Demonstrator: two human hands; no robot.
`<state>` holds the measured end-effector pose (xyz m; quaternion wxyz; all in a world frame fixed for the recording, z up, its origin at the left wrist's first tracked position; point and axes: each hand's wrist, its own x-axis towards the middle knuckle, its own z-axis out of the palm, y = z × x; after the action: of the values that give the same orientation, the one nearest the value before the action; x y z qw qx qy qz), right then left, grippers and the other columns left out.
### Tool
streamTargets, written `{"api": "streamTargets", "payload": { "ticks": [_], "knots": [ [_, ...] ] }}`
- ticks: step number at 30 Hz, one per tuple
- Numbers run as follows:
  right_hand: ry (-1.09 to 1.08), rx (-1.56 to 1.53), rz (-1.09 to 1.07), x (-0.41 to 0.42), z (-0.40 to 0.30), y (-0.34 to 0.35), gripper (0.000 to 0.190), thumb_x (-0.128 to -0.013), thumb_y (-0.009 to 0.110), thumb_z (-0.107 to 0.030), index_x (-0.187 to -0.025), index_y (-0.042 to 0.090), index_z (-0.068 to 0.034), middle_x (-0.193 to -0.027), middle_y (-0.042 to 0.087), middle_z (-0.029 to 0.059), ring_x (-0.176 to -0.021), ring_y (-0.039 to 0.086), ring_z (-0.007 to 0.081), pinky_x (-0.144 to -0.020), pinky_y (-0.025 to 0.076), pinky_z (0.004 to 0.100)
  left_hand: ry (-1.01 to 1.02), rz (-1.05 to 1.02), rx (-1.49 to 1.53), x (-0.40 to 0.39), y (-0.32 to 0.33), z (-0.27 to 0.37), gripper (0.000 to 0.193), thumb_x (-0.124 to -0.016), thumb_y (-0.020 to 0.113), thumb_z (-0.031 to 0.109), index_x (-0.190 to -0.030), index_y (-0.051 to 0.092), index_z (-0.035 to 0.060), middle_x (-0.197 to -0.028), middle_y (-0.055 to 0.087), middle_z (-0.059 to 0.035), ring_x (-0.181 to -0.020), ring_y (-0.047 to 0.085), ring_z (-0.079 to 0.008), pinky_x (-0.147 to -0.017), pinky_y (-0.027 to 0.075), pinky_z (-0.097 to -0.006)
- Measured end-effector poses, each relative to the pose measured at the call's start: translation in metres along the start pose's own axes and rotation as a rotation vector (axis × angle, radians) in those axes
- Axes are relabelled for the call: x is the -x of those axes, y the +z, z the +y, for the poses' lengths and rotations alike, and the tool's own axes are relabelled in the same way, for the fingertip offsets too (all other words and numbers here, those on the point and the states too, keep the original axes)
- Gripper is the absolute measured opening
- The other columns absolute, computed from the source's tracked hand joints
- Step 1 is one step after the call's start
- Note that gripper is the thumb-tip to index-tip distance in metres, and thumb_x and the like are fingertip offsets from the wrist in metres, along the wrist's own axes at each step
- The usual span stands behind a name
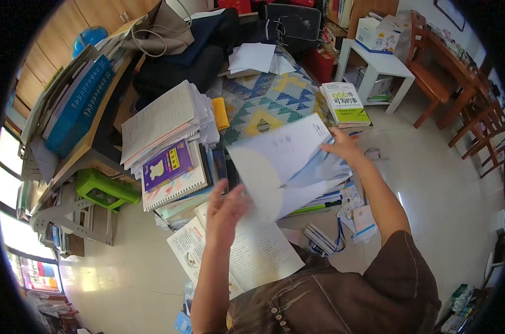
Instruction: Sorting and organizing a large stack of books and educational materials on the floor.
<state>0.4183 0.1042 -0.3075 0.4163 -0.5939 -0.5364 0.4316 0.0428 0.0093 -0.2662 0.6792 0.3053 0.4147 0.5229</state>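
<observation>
My right hand (343, 147) grips the right edge of a white paper sheet (277, 146), with thumb and fingers on either side. Beneath that sheet show more white sheets and a translucent bluish file sleeve (315, 165). Blurred, with fingers apart, my left hand (227, 211) hovers by the sheet's lower left edge and seems to hold nothing. Below it an open book (265, 254) with handwriting-like text lies in front of my body, partly hidden by my left forearm. Under the raised sheets is a pile of books and folders (323, 200).
On the left rise a tall paper stack (160, 125), a purple booklet (169, 165) and a spiral notebook (177, 190). Several books (346, 104) lie right of the patterned cloth (265, 100). A green plastic stool (106, 188) stands left; a white side table (377, 62) is behind.
</observation>
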Motion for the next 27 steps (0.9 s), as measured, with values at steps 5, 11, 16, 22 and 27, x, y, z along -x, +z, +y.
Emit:
{"api": "streamTargets", "payload": {
  "ticks": [5, 11, 16, 22, 27],
  "knots": [
    [-0.117, 0.459, 0.21, -0.008, 0.035, 0.012, 0.056, -0.073, 0.074, -0.024, -0.119, 0.054, 0.001, -0.105, 0.064, 0.0163, -0.096, 0.063, 0.0279, -0.082, 0.048, 0.0374, 0.021, -0.061, -0.177, -0.003, -0.009, -0.028, 0.049, -0.095, 0.052, 0.012, -0.14, 0.036, 0.0044, -0.137, 0.044, -0.0155, -0.123, 0.047, -0.0269, -0.094, 0.046, -0.0395],
    [-0.082, 0.358, 0.275, -0.027, 0.059, 0.006, 0.049, -0.077, 0.07, -0.027, -0.117, 0.058, -0.002, -0.107, 0.064, 0.0188, -0.101, 0.06, 0.0349, -0.085, 0.046, 0.0421, 0.041, -0.107, -0.192, 0.01, 0.01, -0.011, 0.041, -0.095, 0.047, 0.01, -0.136, 0.042, 0.0034, -0.135, 0.046, -0.0155, -0.118, 0.052, -0.0269, -0.093, 0.046, -0.0383],
    [0.001, 0.623, 0.386, -0.016, 0.019, 0.042, 0.049, -0.083, 0.063, -0.027, -0.126, 0.052, -0.007, -0.11, 0.062, 0.0188, -0.103, 0.058, 0.0381, -0.085, 0.046, 0.046, 0.071, 0.025, -0.16, 0.036, -0.027, -0.003, 0.037, -0.096, 0.046, 0.009, -0.132, 0.045, 0.0017, -0.121, 0.057, -0.0178, -0.104, 0.06, -0.0261, -0.088, 0.05, -0.0374],
    [0.076, 0.772, 0.42, -0.011, 0.01, 0.061, 0.049, -0.088, 0.058, -0.029, -0.132, 0.047, -0.01, -0.119, 0.058, 0.0195, -0.109, 0.057, 0.0367, -0.087, 0.046, 0.0485, 0.262, 0.456, -0.009, 0.112, -0.148, 0.002, 0.034, -0.096, 0.05, 0.011, -0.128, 0.048, 0.0019, -0.115, 0.06, -0.0172, -0.1, 0.062, -0.0235, -0.081, 0.052, -0.0315],
    [-0.01, 0.93, 0.462, -0.024, 0.045, 0.042, 0.05, -0.089, 0.056, -0.029, -0.134, 0.046, -0.011, -0.119, 0.058, 0.0201, -0.109, 0.056, 0.0382, -0.088, 0.045, 0.0481, 0.304, 0.959, 0.013, 0.176, -0.301, -0.071, 0.036, -0.094, 0.052, 0.011, -0.129, 0.047, 0.0038, -0.117, 0.059, -0.0127, -0.097, 0.061, -0.022, -0.081, 0.05, -0.0316]
  ]
}}
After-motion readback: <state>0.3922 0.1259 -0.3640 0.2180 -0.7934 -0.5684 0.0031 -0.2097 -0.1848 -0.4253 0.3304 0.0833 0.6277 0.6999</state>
